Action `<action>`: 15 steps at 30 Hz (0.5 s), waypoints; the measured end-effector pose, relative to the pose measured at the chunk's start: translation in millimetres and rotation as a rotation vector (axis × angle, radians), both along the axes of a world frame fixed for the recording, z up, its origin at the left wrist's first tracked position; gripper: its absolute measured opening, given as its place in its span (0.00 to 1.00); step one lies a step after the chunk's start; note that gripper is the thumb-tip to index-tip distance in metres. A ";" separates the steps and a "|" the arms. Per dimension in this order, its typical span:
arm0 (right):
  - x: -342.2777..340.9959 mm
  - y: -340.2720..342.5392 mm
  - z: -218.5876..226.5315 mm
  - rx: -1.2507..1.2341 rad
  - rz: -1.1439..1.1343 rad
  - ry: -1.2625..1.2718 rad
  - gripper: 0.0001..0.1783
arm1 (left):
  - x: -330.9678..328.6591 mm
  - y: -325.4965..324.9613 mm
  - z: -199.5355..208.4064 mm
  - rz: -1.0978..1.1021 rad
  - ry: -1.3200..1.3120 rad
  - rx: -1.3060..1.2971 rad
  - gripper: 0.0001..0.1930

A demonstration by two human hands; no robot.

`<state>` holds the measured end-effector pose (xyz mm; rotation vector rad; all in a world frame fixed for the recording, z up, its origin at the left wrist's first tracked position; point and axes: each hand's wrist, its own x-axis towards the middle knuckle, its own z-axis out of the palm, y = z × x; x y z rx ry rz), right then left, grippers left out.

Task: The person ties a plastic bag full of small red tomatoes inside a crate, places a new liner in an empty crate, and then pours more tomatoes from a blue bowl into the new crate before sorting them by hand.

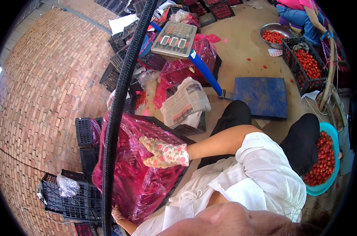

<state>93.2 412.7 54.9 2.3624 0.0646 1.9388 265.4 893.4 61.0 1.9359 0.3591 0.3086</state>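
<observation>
We seem to have the glossy pink plastic sheet spread across the dark rectangular crate, creases perhaps unsmoothed, our floral-gloved right hand over it, fingers apart, our left hand at its lower edge, fingers unclear.

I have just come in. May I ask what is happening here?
A person is busy with a large sheet of pink-red plastic. The right hand, in a patterned glove, is open over it; contact is hard to judge. The left hand is at the sheet's near edge, its grip unclear. On the right stands a turquoise basin full of small red fruits; a blue platform lies ahead. Farther off, a co-worker is beside a metal bowl of similar fruits.
</observation>
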 end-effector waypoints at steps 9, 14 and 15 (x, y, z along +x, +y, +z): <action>-95.2 -6.5 135.8 0.240 0.795 -0.448 0.30 | 9.4 -65.3 127.4 -0.277 -0.313 -0.135 0.18; -138.5 -43.8 181.7 0.162 0.747 -0.526 0.13 | 7.6 -146.7 205.0 -0.437 -0.814 0.168 0.21; -152.3 -52.2 192.3 0.112 0.781 -0.575 0.11 | 12.5 -157.4 223.7 -0.524 -1.006 0.322 0.21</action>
